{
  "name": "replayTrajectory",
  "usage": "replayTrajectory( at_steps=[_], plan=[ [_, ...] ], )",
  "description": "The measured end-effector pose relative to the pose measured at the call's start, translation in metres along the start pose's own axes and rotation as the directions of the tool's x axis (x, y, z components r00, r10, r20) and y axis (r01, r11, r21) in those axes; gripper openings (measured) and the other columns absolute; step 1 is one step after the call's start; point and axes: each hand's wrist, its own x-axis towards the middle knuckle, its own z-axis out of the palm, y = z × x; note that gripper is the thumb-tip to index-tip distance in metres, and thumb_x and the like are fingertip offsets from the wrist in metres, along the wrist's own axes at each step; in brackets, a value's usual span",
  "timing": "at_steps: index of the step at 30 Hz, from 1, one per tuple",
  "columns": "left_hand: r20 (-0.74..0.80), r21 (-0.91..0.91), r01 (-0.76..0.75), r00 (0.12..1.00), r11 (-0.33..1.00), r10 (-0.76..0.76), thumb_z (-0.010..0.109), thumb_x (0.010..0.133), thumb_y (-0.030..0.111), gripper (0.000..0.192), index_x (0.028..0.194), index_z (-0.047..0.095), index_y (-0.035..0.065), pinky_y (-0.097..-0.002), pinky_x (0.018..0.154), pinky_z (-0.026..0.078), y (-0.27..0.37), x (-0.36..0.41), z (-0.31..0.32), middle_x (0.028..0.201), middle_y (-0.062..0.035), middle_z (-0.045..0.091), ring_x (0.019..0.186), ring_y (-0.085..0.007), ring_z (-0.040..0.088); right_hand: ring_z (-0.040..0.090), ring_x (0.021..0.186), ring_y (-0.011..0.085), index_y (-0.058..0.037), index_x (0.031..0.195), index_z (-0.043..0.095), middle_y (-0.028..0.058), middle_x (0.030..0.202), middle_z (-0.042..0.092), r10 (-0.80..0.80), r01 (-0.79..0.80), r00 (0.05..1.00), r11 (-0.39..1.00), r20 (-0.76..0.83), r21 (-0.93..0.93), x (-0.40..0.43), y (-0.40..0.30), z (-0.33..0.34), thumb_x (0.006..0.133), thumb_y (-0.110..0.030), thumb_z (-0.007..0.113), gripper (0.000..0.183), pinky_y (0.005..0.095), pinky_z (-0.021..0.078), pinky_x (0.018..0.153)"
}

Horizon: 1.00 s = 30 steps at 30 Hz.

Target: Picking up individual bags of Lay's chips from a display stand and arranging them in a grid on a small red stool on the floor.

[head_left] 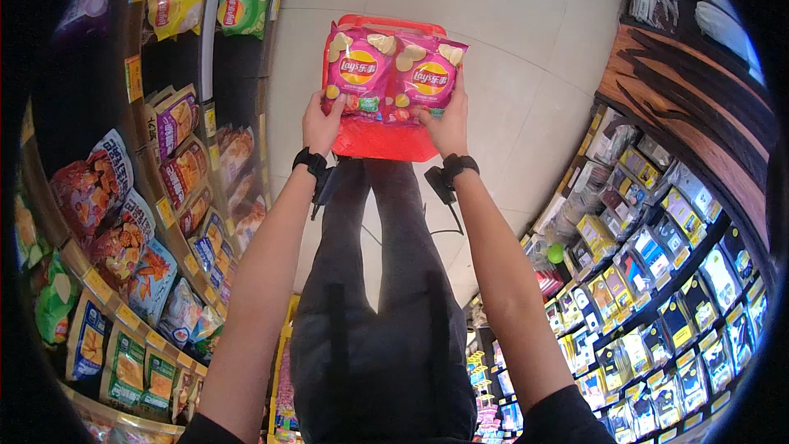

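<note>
Two magenta Lay's potato chip bags are side by side before me. The left bag (356,74) is pinched at its lower left side by my left hand (322,126), thumb on the front. My right hand (448,120) grips the lower right side of the right bag (428,77) in the same way. Beneath the bags is a red plastic shopping basket (385,142), its far rim and near wall showing around them. The bags hide its inside, so I cannot tell whether they rest in it. Both wrists wear black straps with small devices.
Snack shelves rise at my left, with yellow chip bags (175,9), a green chip bag (242,11) and several packaged snacks (179,160). Packaged goods hang on a rack (653,296) at my right, below a wood-patterned panel (684,111). Pale floor tiles (524,74) lie between.
</note>
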Motion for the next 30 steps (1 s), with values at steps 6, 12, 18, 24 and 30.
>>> replayTrajectory(
  at_steps=[6, 12, 18, 24, 30],
  plan=[
    [-0.03, -0.125, 0.005, 0.999, 0.992, -0.009, 0.061, 0.086, 0.029, 0.043, 0.113, 0.051, -0.0031, -0.0295, 0.08, 0.046, -0.006, -0.002, -0.004, 0.101, -0.0135, 0.06, 0.091, -0.0185, 0.058, 0.041, 0.117, 0.0332, -0.0044, 0.14, 0.016, 0.021, 0.126, 0.039, 0.033, -0.033, 0.999, 0.999, -0.004, 0.006, -0.002, -0.004, 0.005, 0.06, -0.006, 0.079, 0.102, 0.039, 0.0362, 0.099],
    [-0.01, -0.047, 0.054, 0.998, 0.997, -0.055, 0.06, 0.086, 0.027, 0.04, 0.111, 0.052, -0.0037, -0.029, 0.079, 0.046, -0.001, 0.0, -0.002, 0.099, -0.0127, 0.061, 0.089, -0.018, 0.058, 0.042, 0.117, 0.0335, -0.0014, 0.139, 0.017, 0.0215, 0.128, 0.039, 0.016, -0.016, 1.0, 1.0, 0.01, 0.018, 0.004, 0.0, 0.001, 0.061, -0.009, 0.079, 0.1, 0.0384, 0.0359, 0.099],
    [-0.004, -0.033, 0.012, 1.0, 0.999, -0.013, 0.06, 0.087, 0.026, 0.039, 0.111, 0.051, -0.004, -0.0284, 0.08, 0.046, 0.007, 0.013, -0.003, 0.099, -0.0131, 0.061, 0.089, -0.0182, 0.058, 0.043, 0.117, 0.0319, 0.0, 0.139, 0.017, 0.0213, 0.129, 0.038, -0.025, 0.025, 1.0, 0.999, -0.01, -0.02, 0.012, 0.001, 0.001, 0.062, -0.008, 0.078, 0.099, 0.0373, 0.037, 0.098],
    [0.006, -0.081, 0.038, 0.999, 0.996, -0.038, 0.059, 0.087, 0.026, 0.04, 0.112, 0.051, -0.0051, -0.0278, 0.08, 0.046, 0.011, 0.014, 0.0, 0.101, -0.0135, 0.061, 0.092, -0.017, 0.058, 0.044, 0.117, 0.0291, 0.0024, 0.137, 0.019, 0.0206, 0.13, 0.039, -0.027, 0.026, 1.0, 0.999, 0.01, 0.035, 0.02, 0.004, -0.002, 0.063, -0.005, 0.078, 0.095, 0.035, 0.038, 0.098],
    [-0.005, -0.119, 0.077, 0.997, 0.99, -0.078, 0.058, 0.088, 0.027, 0.041, 0.113, 0.051, -0.0055, -0.0271, 0.08, 0.045, 0.01, 0.016, -0.001, 0.1, -0.0114, 0.06, 0.09, -0.016, 0.058, 0.044, 0.118, 0.031, 0.003, 0.136, 0.02, 0.0214, 0.13, 0.039, -0.037, 0.037, 0.999, 0.999, 0.02, 0.009, 0.022, -0.003, -0.004, 0.064, -0.006, 0.077, 0.092, 0.0362, 0.037, 0.099]
  ],
)
